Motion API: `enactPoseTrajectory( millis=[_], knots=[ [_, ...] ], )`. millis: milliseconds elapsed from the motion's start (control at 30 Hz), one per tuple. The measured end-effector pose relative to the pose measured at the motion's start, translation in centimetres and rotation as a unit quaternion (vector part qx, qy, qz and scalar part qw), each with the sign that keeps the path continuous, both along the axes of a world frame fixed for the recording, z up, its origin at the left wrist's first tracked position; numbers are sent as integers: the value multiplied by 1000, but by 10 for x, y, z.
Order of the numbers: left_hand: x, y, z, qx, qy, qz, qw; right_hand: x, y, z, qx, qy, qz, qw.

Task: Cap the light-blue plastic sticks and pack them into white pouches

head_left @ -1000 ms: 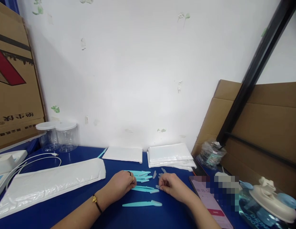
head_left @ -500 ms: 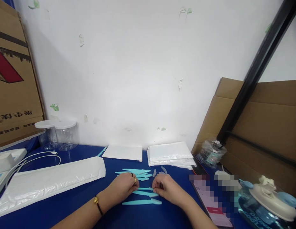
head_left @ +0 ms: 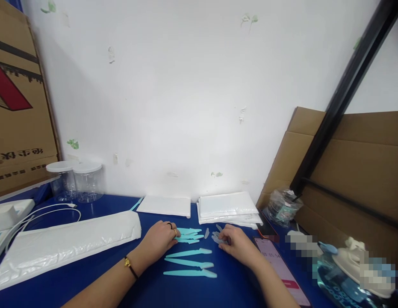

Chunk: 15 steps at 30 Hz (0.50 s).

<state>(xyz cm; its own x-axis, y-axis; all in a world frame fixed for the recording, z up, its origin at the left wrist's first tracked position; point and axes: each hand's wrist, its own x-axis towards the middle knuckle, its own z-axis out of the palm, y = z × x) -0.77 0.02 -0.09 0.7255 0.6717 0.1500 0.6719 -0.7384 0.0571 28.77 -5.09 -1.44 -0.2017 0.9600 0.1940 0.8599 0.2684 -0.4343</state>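
My left hand has its fingers curled over the handle ends of a small pile of turquoise eyebrow razors, pinching one of them. Nearer to me, three more razors lie spread out in a row, blade ends to the right: a far one, a middle one and a near one. My right hand is closed over a few small translucent blade caps, its fingertips pinching at them. Another loose cap lies between the pile and the right hand.
White padded mailers are stacked against the wall, with another flat white packet beside them. A long mailer lies at left, near lidded clear jars. At right are a phone and a water bottle.
Both hands have come away from the far razor of the row, which now lies on the table. My left hand moved back to the pile; my right hand moved right to the caps.
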Motion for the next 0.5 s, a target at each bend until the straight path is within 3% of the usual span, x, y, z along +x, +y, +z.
enactPoseTrajectory(
  millis=[233, 500],
  knots=[
    [4, -6, 4, 42, 9, -17, 999, -13, 2, -6, 12, -6, 9, 1000],
    [5, -4, 0, 34, 11, -17, 999, -13, 5, -18, -27, 84, -19, 996]
  ],
)
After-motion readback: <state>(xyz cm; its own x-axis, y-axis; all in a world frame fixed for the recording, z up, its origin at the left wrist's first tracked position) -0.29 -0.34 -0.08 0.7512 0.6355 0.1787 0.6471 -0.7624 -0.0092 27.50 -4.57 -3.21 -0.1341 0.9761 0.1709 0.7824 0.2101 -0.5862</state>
